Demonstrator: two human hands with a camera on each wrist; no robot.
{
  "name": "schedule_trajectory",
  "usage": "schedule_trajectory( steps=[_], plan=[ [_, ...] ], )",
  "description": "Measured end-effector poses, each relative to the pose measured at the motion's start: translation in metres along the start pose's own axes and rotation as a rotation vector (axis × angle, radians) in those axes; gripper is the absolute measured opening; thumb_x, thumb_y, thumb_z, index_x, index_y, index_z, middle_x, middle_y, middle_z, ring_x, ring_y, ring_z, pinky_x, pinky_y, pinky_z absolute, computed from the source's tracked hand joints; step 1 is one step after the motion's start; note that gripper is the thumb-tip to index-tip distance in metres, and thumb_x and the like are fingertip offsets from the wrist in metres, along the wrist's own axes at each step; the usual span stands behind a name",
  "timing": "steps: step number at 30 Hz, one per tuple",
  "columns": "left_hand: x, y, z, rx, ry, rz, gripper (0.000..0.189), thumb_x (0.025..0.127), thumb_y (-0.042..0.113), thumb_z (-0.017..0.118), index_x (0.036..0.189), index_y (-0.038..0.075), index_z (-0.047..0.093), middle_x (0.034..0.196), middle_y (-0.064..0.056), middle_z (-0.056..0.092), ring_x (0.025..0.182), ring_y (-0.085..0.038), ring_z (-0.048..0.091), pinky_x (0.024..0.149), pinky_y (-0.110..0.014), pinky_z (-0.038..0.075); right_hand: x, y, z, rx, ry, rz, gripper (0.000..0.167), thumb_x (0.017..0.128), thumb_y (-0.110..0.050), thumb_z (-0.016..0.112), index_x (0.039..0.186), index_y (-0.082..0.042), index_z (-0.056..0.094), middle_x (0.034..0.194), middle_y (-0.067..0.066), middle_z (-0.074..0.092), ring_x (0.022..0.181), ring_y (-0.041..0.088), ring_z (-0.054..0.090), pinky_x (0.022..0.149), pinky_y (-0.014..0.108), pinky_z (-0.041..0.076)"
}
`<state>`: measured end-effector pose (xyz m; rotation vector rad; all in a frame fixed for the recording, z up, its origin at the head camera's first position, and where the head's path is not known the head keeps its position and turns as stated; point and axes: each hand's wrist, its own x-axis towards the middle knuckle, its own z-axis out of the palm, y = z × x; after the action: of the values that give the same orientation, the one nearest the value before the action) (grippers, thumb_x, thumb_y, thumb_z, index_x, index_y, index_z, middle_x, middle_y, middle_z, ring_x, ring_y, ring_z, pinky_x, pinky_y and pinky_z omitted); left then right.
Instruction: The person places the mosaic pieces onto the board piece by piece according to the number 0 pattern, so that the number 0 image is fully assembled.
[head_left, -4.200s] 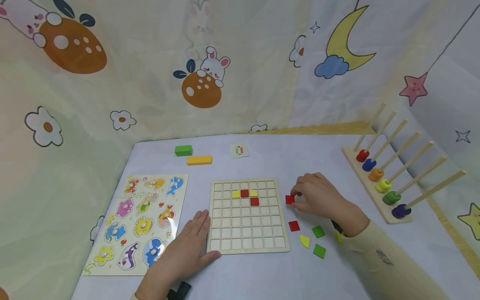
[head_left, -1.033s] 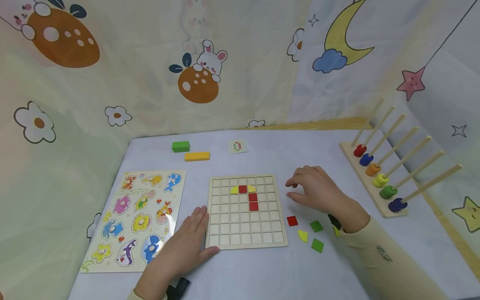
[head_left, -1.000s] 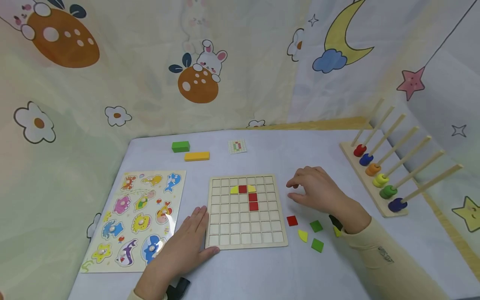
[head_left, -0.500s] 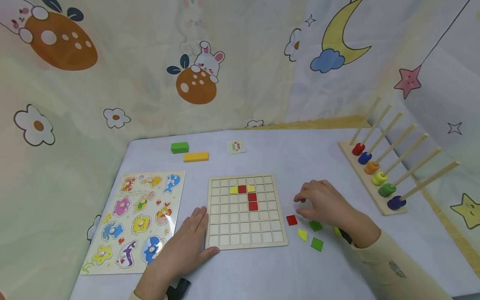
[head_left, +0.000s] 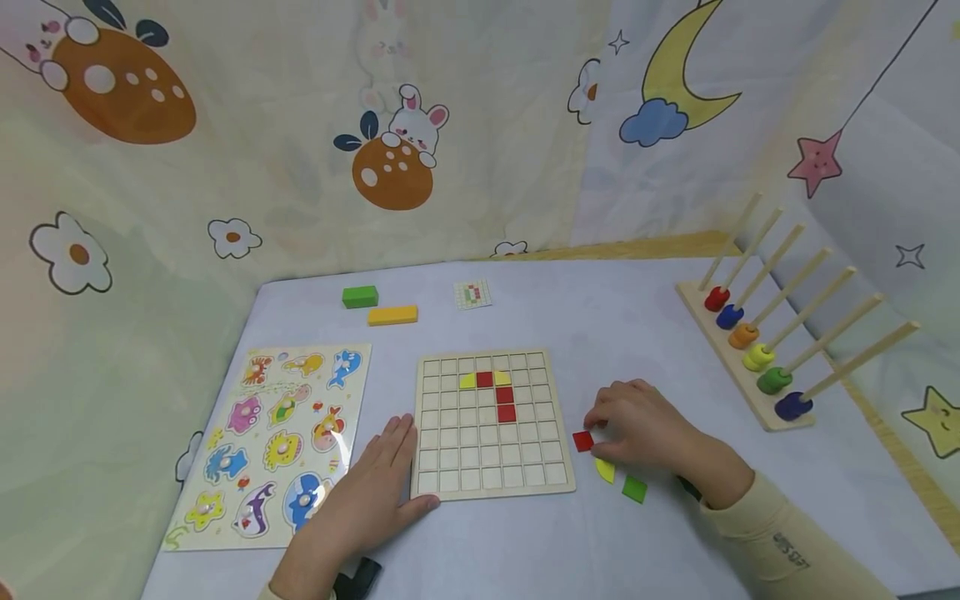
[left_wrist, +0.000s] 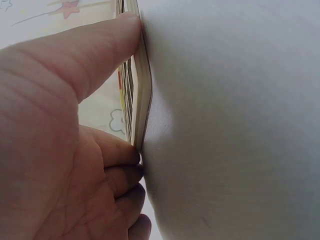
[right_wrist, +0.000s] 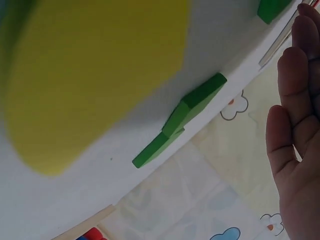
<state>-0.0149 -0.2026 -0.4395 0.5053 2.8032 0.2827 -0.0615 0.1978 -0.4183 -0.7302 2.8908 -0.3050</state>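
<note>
A wooden grid board [head_left: 450, 442] lies mid-table, with three red squares [head_left: 505, 395] and two yellow curved pieces [head_left: 468, 381] in its upper cells. My left hand [head_left: 375, 475] lies flat at the board's lower left corner, thumb along the near edge, straight fingers by the left edge. Right of the board, my right hand [head_left: 641, 425] has thumb and index finger at a loose red square tile [head_left: 582, 442], pinching its right side. Below the hand are a yellow curved tile [head_left: 604, 471] and a green tile [head_left: 634, 489]. Further green tiles [right_wrist: 195, 102] show in the right wrist view.
An animal knob puzzle [head_left: 255, 433] lies at left, partly under my left forearm. Behind the board are a green block [head_left: 360, 297], a yellow block [head_left: 392, 316] and a small pattern card [head_left: 472, 293]. A peg rack with coloured beads [head_left: 738, 367] stands at right.
A third red square has gone into the board, below the earlier one. My right hand has since moved down and closed its fingers on another red tile. The left hand stays put.
</note>
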Motion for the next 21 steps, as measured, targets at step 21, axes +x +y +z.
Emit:
schedule_trajectory(
  steps=[21],
  plan=[
    [-0.0005, -0.002, 0.0038, 0.008, 0.003, -0.005, 0.107, 0.089, 0.07, 0.069, 0.167, 0.01, 0.026, 0.178, -0.006, 0.015, 0.166, -0.026, 0.012, 0.133, -0.049, 0.025, 0.0043, 0.0004, -0.0026, -0.086, 0.035, -0.024, 0.015, 0.078, -0.03, 0.088, 0.09, -0.024, 0.083, 0.081, -0.016, 0.062, 0.082, 0.007, 0.053, 0.092, 0.043, 0.05]
  ],
)
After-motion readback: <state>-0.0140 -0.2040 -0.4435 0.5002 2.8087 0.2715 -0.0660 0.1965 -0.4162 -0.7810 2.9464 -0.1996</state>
